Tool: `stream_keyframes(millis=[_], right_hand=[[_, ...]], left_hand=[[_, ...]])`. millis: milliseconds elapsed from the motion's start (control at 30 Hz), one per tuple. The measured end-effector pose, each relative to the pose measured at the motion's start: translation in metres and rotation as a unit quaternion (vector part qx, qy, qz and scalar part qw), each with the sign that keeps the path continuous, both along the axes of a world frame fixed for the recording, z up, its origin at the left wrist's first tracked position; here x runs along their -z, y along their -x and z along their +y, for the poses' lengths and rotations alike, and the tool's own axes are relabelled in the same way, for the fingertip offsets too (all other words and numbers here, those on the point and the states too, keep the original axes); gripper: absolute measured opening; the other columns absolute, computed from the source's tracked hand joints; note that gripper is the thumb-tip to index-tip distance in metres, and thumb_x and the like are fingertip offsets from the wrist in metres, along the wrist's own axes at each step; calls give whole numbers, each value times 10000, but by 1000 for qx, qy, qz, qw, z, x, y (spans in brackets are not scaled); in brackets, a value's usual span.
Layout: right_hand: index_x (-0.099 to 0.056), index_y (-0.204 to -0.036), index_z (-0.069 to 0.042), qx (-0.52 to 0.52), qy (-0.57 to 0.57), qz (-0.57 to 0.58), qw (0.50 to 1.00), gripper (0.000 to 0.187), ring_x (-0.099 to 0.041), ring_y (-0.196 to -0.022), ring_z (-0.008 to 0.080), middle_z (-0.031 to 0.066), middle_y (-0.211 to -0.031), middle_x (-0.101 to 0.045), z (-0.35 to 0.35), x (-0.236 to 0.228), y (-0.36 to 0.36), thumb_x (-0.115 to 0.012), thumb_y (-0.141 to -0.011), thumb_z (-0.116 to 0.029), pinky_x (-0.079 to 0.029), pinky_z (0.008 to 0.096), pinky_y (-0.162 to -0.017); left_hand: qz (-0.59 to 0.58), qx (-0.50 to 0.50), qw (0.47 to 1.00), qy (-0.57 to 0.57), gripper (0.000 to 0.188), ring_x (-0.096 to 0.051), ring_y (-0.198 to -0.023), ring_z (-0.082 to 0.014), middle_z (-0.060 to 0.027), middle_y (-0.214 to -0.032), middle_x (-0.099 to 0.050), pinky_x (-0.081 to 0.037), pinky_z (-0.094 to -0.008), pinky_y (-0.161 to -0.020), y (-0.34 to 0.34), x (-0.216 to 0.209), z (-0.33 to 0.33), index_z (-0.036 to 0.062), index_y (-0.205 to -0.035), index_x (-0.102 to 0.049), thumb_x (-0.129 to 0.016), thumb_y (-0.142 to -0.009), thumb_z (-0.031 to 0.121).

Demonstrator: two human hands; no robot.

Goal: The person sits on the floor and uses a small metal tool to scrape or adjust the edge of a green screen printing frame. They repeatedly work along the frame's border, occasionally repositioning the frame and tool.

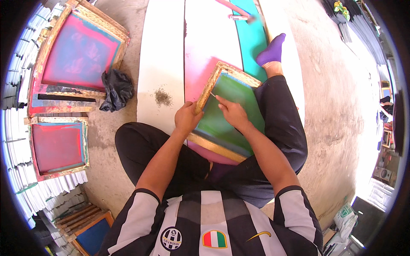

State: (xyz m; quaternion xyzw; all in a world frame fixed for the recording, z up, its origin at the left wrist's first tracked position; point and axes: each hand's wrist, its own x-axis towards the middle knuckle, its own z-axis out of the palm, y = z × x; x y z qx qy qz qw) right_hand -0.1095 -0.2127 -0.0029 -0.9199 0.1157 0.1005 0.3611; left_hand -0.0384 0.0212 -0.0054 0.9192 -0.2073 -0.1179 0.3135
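A wooden-framed screen (220,147) with green mesh and a blue border lies tilted across my lap and the board in front of me. My left hand (188,117) is closed around the frame's left side near its lower corner. Over the mesh, my right hand (232,112) pinches a thin, pale, pointed tool (212,94); its tip meets the inside edge of the left frame bar. Most of the tool is hidden by my fingers, so its exact kind does not show.
A small heap of dark shavings (162,97) sits on the striped board (160,51) to the left. Farther off are a pink-handled tool (235,6) and a small striped object (239,18). More framed screens (81,47) and a black plastic bag (116,90) lie at left.
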Motion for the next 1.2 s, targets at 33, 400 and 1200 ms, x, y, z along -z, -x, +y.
stream_keyframes(millis=[33, 400, 1200], right_hand=[[-559, -1560, -346, -64, 166, -77, 981, 487, -722, -690, 305, 141, -815, -707, 0, 5, 2, -597, -1077, -289, -570, 454, -642], [-579, -1553, -258, 184, -449, 291, 825, 449, -377, -489, 82, -23, -691, -481, -16, -38, -28, -560, -1121, -377, -330, 261, -452], [-668, -1448, -192, -17, -86, 257, 962, 400, -718, -1068, 433, 255, -1138, -748, -7, -78, -85, -571, -1074, -294, -558, 450, -959]], left_hand=[[5, 0, 1000, -1, 469, -720, -921, -359, -109, -1043, -703, -579, -479, -804, 0, -4, 0, 124, -1257, -733, -814, -840, 324], [18, 4, 1000, -13, 472, -715, -938, -372, -128, -1053, -699, -577, -489, -817, -1, -5, 2, 99, -1250, -730, -813, -841, 319], [42, 3, 999, -13, 504, -725, -937, -361, -119, -1084, -709, -583, -480, -814, -4, -8, 2, 106, -1281, -729, -827, -827, 300]])
